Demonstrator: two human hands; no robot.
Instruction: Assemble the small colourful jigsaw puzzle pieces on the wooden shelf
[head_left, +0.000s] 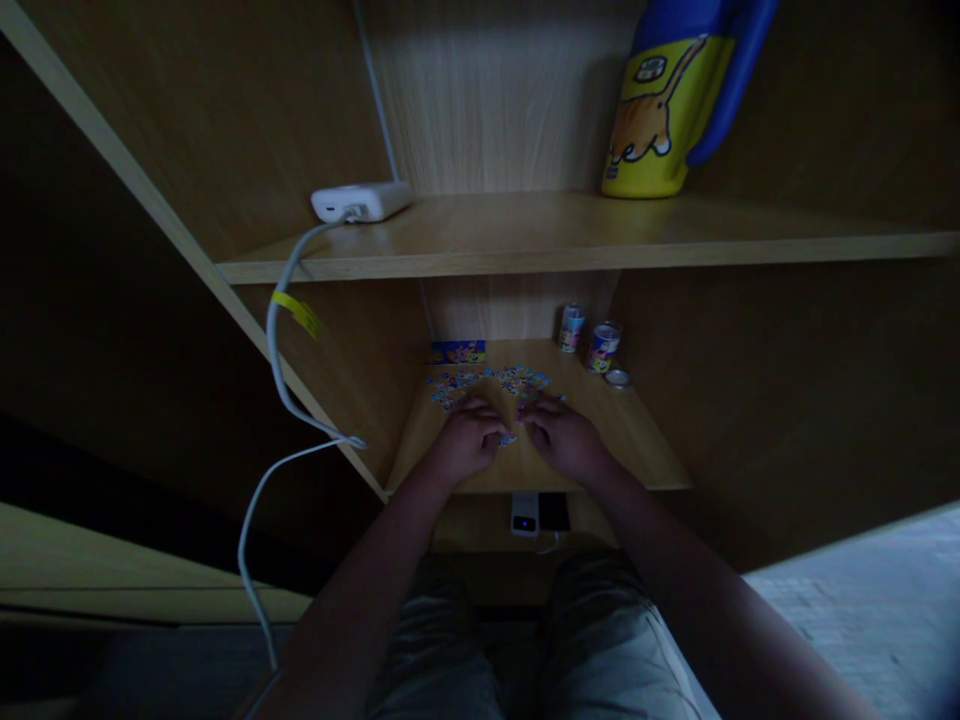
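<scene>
Small colourful jigsaw puzzle pieces (521,378) lie scattered on the lower shelf board, just beyond my hands. My left hand (471,440) is curled, its thumb and fingers closed at a puzzle piece (508,440) low on the board. Opposite it, my right hand (562,436) is bent with its fingertips pinched at another small pinkish piece (521,408). The two hands are a short gap apart. Dim light and the fingers hide part of both pieces. Behind the loose pieces lies a blue and yellow picture card (457,352).
Two small printed cans (571,328) stand at the back right, with a round lid (618,379) beside them. Above, a shelf (487,235) carries a white power adapter (361,202) with a hanging cable (274,350) and a yellow-blue mug (660,110). A white device (524,513) sits below.
</scene>
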